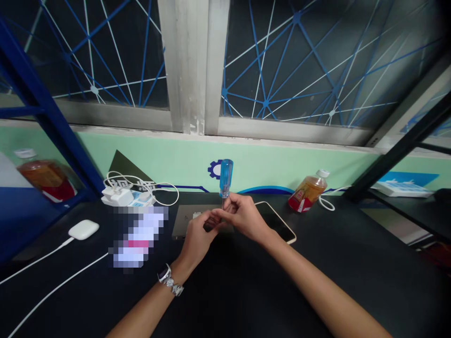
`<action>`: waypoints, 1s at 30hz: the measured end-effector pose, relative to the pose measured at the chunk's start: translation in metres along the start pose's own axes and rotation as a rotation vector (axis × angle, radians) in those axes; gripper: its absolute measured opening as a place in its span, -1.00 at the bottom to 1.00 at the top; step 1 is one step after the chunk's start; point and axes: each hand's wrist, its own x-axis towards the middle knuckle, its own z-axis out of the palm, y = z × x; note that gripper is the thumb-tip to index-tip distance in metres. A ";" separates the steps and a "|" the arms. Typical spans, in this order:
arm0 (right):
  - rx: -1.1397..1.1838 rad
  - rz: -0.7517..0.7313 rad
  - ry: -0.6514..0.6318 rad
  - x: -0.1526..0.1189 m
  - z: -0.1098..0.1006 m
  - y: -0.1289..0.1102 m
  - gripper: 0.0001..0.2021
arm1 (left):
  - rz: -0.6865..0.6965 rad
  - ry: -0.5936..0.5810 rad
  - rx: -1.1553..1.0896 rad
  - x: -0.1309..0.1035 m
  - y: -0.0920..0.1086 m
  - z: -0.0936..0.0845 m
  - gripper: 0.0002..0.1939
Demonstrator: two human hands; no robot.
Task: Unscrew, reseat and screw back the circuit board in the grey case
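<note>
A screwdriver (226,178) with a clear blue handle stands nearly upright, handle on top. My right hand (244,217) is closed, its fingers pinching the shaft just below the handle. Against it, lower on the shaft side, my left hand (202,232) is closed too, fingertips pressed together; what they grip is hidden. The screwdriver's tip is out of sight behind the fingers. Beneath and behind both hands lies a flat dark grey device (183,220) with a small light label, partly covered by them. A phone (280,223) with a pale edge lies just beyond my right wrist.
Left on the black table (225,300) are a white power strip (123,196) with tangled cables, a blurred-out lit screen (141,239) and a white earbud case (83,229) on a cable. A drink bottle (307,191) stands right; another bottle (49,176) sits far left.
</note>
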 end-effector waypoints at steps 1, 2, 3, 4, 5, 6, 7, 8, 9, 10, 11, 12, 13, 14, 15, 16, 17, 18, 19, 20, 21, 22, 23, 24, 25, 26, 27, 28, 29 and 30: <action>-0.015 0.005 -0.006 0.000 0.000 -0.001 -0.76 | 0.010 -0.018 -0.002 0.000 0.000 -0.001 -0.86; -0.019 0.004 -0.031 0.000 -0.001 -0.003 -0.78 | 0.021 -0.038 -0.003 0.000 0.000 -0.002 -0.87; -0.013 -0.005 -0.068 -0.001 -0.004 -0.005 -0.80 | 0.033 -0.055 0.000 0.000 -0.001 -0.004 -0.87; 0.001 -0.020 -0.118 -0.001 -0.007 -0.008 -0.79 | 0.045 -0.071 0.005 0.000 -0.001 -0.005 -0.87; 0.024 -0.035 -0.173 -0.001 -0.011 -0.011 -0.76 | 0.056 -0.087 0.010 0.000 -0.001 -0.006 -0.85; 0.052 -0.043 -0.225 -0.002 -0.015 -0.013 -0.74 | 0.066 -0.102 0.012 -0.001 -0.001 -0.007 -0.83; 0.080 -0.040 -0.272 -0.002 -0.018 -0.016 -0.73 | 0.076 -0.112 0.013 -0.001 -0.001 -0.007 -0.81; 0.105 -0.028 -0.306 -0.003 -0.021 -0.018 -0.73 | 0.082 -0.121 0.010 -0.002 -0.001 -0.007 -0.80; 0.122 -0.010 -0.325 -0.003 -0.024 -0.019 -0.74 | 0.085 -0.128 0.002 -0.002 -0.001 -0.006 -0.79; 0.130 0.005 -0.331 -0.003 -0.025 -0.019 -0.74 | 0.085 -0.133 -0.011 -0.003 0.000 -0.005 -0.78; 0.128 0.009 -0.320 -0.003 -0.025 -0.019 -0.76 | 0.082 -0.134 -0.023 -0.003 0.000 -0.004 -0.78; 0.118 0.000 -0.297 -0.003 -0.024 -0.018 -0.78 | 0.077 -0.128 -0.030 -0.003 0.000 -0.004 -0.77; 0.105 -0.016 -0.267 -0.002 -0.022 -0.016 -0.80 | 0.070 -0.114 -0.027 -0.004 0.000 -0.003 -0.77; 0.092 -0.033 -0.234 -0.002 -0.019 -0.014 -0.81 | 0.063 -0.093 -0.015 -0.004 0.000 -0.002 -0.77; 0.080 -0.046 -0.204 -0.001 -0.017 -0.012 -0.82 | 0.057 -0.066 0.006 -0.004 0.000 -0.001 -0.79; 0.067 -0.054 -0.170 -0.001 -0.014 -0.010 -0.82 | 0.051 -0.040 0.029 -0.004 0.000 -0.001 -0.83; 0.050 -0.058 -0.137 -0.001 -0.012 -0.009 -0.81 | 0.046 -0.020 0.049 -0.004 -0.001 -0.001 -0.86; 0.028 -0.060 -0.110 0.000 -0.011 -0.008 -0.80 | 0.043 -0.009 0.062 -0.004 -0.001 -0.001 -0.88; 0.003 -0.063 -0.098 0.000 -0.010 -0.008 -0.81 | 0.043 -0.009 0.068 -0.004 -0.001 -0.002 -0.88; -0.024 -0.065 -0.105 0.000 -0.011 -0.009 -0.83 | 0.044 -0.016 0.066 -0.004 -0.001 -0.003 -0.88; -0.048 -0.068 -0.129 -0.001 -0.012 -0.010 -0.84 | 0.047 -0.030 0.060 -0.004 -0.001 -0.003 -0.88; -0.061 -0.070 -0.165 -0.001 -0.014 -0.012 -0.84 | 0.050 -0.047 0.050 -0.004 -0.001 -0.005 -0.86; -0.064 -0.073 -0.206 -0.002 -0.016 -0.013 -0.84 | 0.053 -0.065 0.039 -0.004 -0.001 -0.006 -0.85; -0.061 -0.080 -0.238 -0.002 -0.018 -0.014 -0.84 | 0.057 -0.084 0.031 -0.004 -0.001 -0.007 -0.83; -0.052 -0.091 -0.253 -0.002 -0.019 -0.015 -0.84 | 0.060 -0.099 0.025 -0.003 -0.001 -0.008 -0.82; -0.041 -0.104 -0.254 -0.002 -0.020 -0.016 -0.84 | 0.064 -0.111 0.023 -0.003 -0.001 -0.008 -0.80; -0.031 -0.117 -0.246 -0.002 -0.019 -0.016 -0.85 | 0.068 -0.118 0.024 -0.003 -0.001 -0.009 -0.79; -0.023 -0.128 -0.235 -0.002 -0.019 -0.016 -0.85 | 0.071 -0.122 0.025 -0.003 -0.001 -0.009 -0.78; -0.014 -0.136 -0.227 -0.002 -0.018 -0.015 -0.85 | 0.073 -0.124 0.028 -0.003 -0.002 -0.010 -0.78; -0.004 -0.139 -0.224 -0.002 -0.017 -0.015 -0.85 | 0.074 -0.125 0.031 -0.003 -0.002 -0.010 -0.78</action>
